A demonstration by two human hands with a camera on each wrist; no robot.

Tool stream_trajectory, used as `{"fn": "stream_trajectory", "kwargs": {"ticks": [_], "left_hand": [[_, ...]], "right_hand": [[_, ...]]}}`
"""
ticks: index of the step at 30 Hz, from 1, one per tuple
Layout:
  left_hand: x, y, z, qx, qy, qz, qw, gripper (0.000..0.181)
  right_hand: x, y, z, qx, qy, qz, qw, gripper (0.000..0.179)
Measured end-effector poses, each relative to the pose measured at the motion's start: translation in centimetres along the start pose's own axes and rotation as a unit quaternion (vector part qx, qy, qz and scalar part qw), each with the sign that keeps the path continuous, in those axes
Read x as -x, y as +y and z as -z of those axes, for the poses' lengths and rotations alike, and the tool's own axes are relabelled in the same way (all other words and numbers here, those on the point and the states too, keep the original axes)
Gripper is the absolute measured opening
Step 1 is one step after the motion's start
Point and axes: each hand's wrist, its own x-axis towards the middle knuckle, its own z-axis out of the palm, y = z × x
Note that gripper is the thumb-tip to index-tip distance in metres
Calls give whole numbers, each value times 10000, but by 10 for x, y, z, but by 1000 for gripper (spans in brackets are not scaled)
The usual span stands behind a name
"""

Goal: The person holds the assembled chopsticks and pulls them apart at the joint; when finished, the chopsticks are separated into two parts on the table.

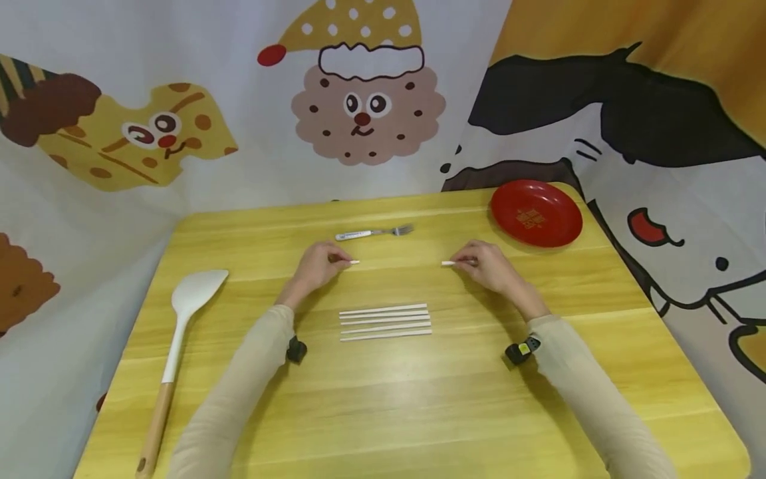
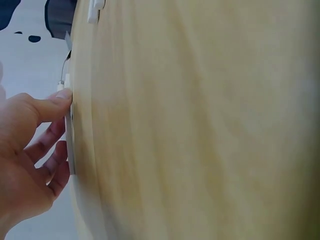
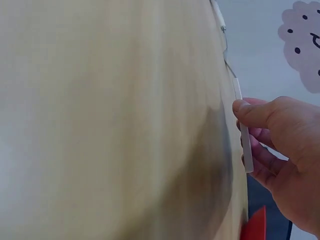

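While slim white sticks line the wood-grained bench, left hand pinching a white bar, right hand pinching a second bar

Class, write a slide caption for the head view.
Left hand and right hand each pinch a white stick near parallel sticks.

Nearer me than the fork, my left hand covers most of a white stick, and my right hand hides part of another white stick. I can't read the tiny marking on the fork's handle or the gold print on the red plate right of it. My 2 sleeves run off the head view's bottom edge; the right wrist view crops the plate.
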Motion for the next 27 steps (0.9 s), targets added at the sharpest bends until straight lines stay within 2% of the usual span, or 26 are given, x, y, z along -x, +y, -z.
{"fn": "stream_trajectory", "kwargs": {"ticks": [4, 8, 20, 27], "left_hand": [[1, 1, 4, 92, -18, 11, 10000, 10], [2, 3, 6, 100, -142, 68, 9998, 12], [3, -3, 4, 237, -244, 273, 9990, 12], [5, -8, 9, 399, -186, 259, 9987, 13]], "right_hand": [[-21, -1, -3, 7, -162, -34, 9999, 9], [-31, 3, -6, -16, -323, -193, 9993, 10], [-27, 11, -4, -205, -520, -716, 9959, 13], [-31, 7, -6, -245, -470, -628, 9966, 14]]}}
